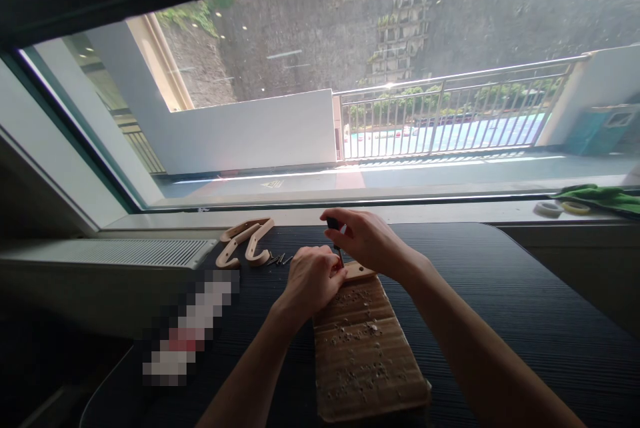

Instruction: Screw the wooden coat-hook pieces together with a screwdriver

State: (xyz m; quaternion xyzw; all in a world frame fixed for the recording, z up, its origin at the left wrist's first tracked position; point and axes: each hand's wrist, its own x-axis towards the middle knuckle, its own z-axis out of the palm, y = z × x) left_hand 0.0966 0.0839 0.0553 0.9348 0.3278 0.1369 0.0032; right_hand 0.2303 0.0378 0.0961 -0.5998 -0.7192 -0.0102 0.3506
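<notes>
My right hand [364,236] is closed around the black handle of a screwdriver [333,222], whose shaft points down. Below it, a light wooden piece [356,271] with a dark hole lies across the far end of a corrugated cardboard block [367,355]. My left hand [313,276] is closed at the left part of that piece, by the screwdriver's tip. Its fingers hide the tip and whatever the tip touches. Many small holes mark the block's top. Left of my left hand lie loose screws [280,259] and curved wooden hooks [259,249].
A dark table [490,321] stands against a window sill [425,213]. At the table's left is a blurred-out long item [193,328]. On the sill's right are tape rolls [549,209] and a green cloth [607,197]. A white slatted unit [120,253] sits at left.
</notes>
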